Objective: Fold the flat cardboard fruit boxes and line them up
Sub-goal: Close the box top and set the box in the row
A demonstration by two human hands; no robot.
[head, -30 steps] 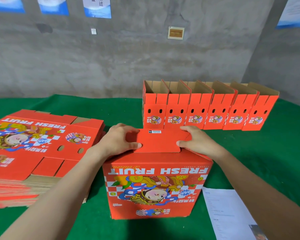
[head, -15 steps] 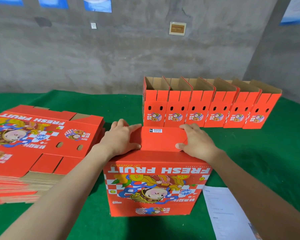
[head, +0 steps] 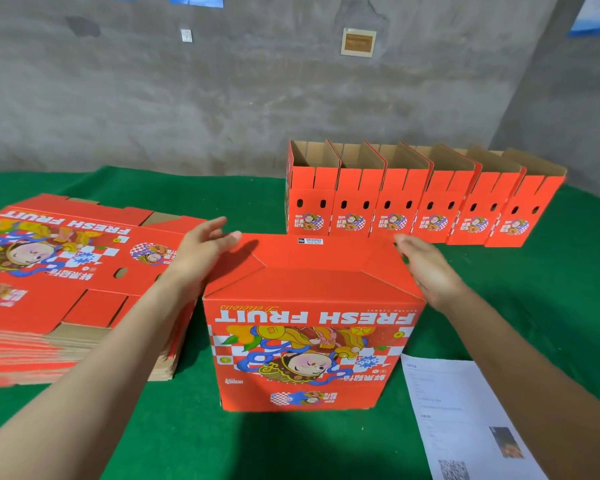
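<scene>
A red "FRESH FRUIT" box (head: 312, 341) stands upside down in front of me on the green table, its bottom flaps folded flat on top. My left hand (head: 201, 254) hovers at the box's top left corner with fingers straight, fingertips near the flap edge. At the top right corner my right hand (head: 426, 268) has relaxed fingers beside the box. Neither hand grips anything. A stack of flat red boxes (head: 66, 278) lies at the left. Several folded boxes (head: 420, 202) stand in a row at the back, open tops up.
A printed white sheet of paper (head: 465, 417) lies on the green table cloth (head: 534, 306) right of the box. A grey concrete wall rises behind the table, with posters and a small framed plate.
Both hands have lifted off the top flaps and spread out to the box's left and right corners. The flaps now lie flat and closed.
</scene>
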